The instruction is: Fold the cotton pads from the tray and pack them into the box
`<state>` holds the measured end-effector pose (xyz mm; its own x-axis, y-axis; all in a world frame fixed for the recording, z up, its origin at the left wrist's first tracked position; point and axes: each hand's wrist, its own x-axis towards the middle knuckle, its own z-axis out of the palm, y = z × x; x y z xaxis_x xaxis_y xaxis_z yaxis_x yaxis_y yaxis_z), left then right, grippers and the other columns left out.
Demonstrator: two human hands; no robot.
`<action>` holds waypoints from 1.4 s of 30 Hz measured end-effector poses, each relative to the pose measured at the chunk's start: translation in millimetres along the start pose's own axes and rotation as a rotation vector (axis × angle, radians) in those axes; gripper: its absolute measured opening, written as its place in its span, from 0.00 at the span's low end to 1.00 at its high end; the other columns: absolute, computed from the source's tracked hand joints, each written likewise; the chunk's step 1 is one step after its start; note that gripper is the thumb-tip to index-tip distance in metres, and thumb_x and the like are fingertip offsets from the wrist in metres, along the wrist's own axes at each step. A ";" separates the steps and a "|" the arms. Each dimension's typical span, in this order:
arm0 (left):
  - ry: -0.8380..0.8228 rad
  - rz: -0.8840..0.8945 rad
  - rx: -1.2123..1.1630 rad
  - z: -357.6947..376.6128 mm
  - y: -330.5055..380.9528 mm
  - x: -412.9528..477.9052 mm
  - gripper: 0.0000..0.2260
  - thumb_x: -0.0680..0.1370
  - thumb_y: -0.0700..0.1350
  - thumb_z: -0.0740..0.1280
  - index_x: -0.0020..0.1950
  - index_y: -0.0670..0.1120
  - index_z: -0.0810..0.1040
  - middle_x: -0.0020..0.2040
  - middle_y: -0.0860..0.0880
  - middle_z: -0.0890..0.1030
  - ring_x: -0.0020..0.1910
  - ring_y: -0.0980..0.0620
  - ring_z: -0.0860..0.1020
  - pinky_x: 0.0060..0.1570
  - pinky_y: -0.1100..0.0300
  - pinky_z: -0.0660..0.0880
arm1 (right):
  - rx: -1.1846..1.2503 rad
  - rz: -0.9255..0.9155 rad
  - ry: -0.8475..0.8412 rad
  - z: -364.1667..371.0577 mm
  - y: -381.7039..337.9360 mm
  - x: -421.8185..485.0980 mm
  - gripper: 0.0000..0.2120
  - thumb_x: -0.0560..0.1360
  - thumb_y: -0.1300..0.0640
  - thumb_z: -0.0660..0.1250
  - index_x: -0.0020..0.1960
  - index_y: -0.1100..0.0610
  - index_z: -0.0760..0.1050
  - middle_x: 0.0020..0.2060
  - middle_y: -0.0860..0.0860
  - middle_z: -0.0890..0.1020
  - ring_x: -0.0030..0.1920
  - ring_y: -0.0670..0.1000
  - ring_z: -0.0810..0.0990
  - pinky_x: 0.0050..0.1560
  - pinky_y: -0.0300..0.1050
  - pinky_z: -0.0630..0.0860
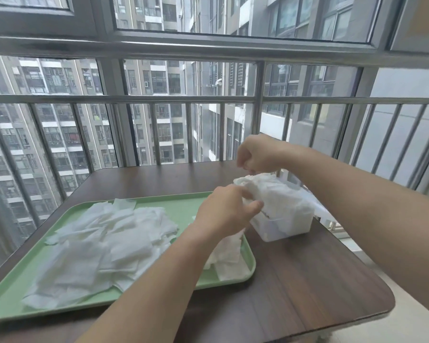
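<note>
Table [295, 280]: dark wood-grain, matt. Tray [181, 206]: smooth green plastic. Cotton pads [104, 243]: soft white fibre. Box [287, 226]: translucent plastic.

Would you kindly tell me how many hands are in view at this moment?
2. The left hand grips the cotton pads heaped on the box; the right hand is curled right over that heap.

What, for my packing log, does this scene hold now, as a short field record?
tray: green tray, left on the table, heaped with loose cotton pads
box: translucent box right of tray, packed pads piled above its rim
left hand: grips the packed pads
right hand: curled above the box; grip unclear
</note>
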<state>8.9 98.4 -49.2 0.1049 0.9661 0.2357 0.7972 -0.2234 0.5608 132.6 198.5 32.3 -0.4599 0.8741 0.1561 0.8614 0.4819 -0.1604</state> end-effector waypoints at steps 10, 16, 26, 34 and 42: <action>-0.109 -0.050 0.006 -58.3 -22.8 -0.5 0.18 0.80 0.54 0.66 0.53 0.40 0.84 0.46 0.43 0.84 0.46 0.44 0.81 0.55 0.45 0.78 | 0.477 -0.051 0.130 -3.9 -40.4 -32.7 0.08 0.78 0.65 0.65 0.52 0.58 0.82 0.41 0.52 0.85 0.38 0.47 0.85 0.34 0.37 0.79; -0.021 -0.106 0.058 -91.0 -56.1 -29.5 0.12 0.81 0.48 0.67 0.55 0.43 0.85 0.54 0.45 0.85 0.53 0.46 0.82 0.57 0.52 0.78 | 0.361 -0.072 -0.222 21.7 -66.6 -33.3 0.12 0.76 0.64 0.71 0.58 0.56 0.81 0.50 0.50 0.86 0.47 0.48 0.86 0.51 0.44 0.83; 0.070 -0.107 -0.003 -109.0 -100.3 -50.9 0.04 0.79 0.49 0.69 0.44 0.54 0.82 0.43 0.58 0.83 0.47 0.54 0.82 0.53 0.54 0.79 | -0.139 -0.071 -0.358 60.1 -92.5 -38.4 0.22 0.68 0.57 0.77 0.62 0.52 0.79 0.53 0.50 0.83 0.42 0.50 0.81 0.26 0.36 0.70; 0.177 0.000 -0.078 -103.0 -104.3 -42.0 0.02 0.77 0.48 0.72 0.49 0.54 0.82 0.47 0.58 0.83 0.49 0.59 0.81 0.52 0.62 0.77 | 0.066 -0.124 -0.060 51.4 -88.4 -39.9 0.09 0.76 0.60 0.65 0.51 0.54 0.83 0.38 0.43 0.79 0.38 0.44 0.77 0.33 0.35 0.70; 0.241 0.024 -0.521 -96.4 -99.5 -23.2 0.09 0.72 0.42 0.78 0.49 0.50 0.81 0.44 0.49 0.86 0.44 0.50 0.85 0.47 0.50 0.84 | 0.833 -0.152 0.014 57.1 -92.8 -27.6 0.13 0.75 0.59 0.74 0.57 0.60 0.79 0.49 0.57 0.85 0.48 0.54 0.85 0.46 0.42 0.83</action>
<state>-130.2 85.8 -34.0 -0.0676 0.9170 0.3931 0.3918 -0.3379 0.8557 53.0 133.2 -12.8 -0.5503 0.7980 0.2457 0.3478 0.4866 -0.8014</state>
